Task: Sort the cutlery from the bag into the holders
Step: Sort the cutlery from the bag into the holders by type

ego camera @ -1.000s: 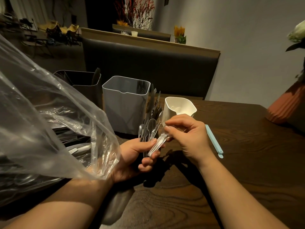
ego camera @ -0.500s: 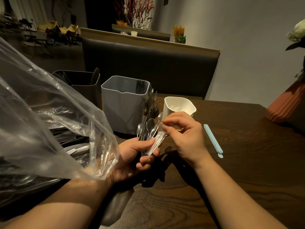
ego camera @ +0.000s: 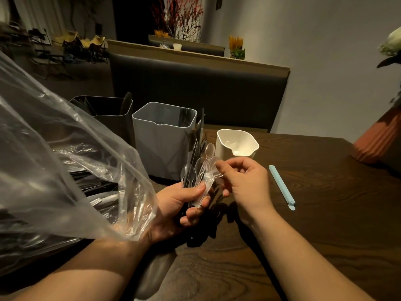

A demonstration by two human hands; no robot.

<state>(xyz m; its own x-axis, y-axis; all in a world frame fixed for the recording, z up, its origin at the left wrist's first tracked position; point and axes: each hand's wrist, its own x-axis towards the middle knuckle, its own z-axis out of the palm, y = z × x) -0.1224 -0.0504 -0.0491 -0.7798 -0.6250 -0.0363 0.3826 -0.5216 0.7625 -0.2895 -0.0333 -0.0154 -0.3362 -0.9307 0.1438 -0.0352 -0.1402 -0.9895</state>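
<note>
We see the clear bag [ego camera: 65, 159] draped over the left forearm. The left hand [ego camera: 178, 205] clasps a bundle of cutlery [ego camera: 201, 174] by the handles, long axis near upright, bowls pointing up before the grey holder [ego camera: 160, 148]. The right hand [ego camera: 245, 183], fingers curled, meets the spoon bowls; whether it pinches them we cannot tell.

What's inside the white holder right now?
A few pale rounded pieces, likely spoon bowls, lie inside the white holder. Its near wall hides the bottom.
</note>
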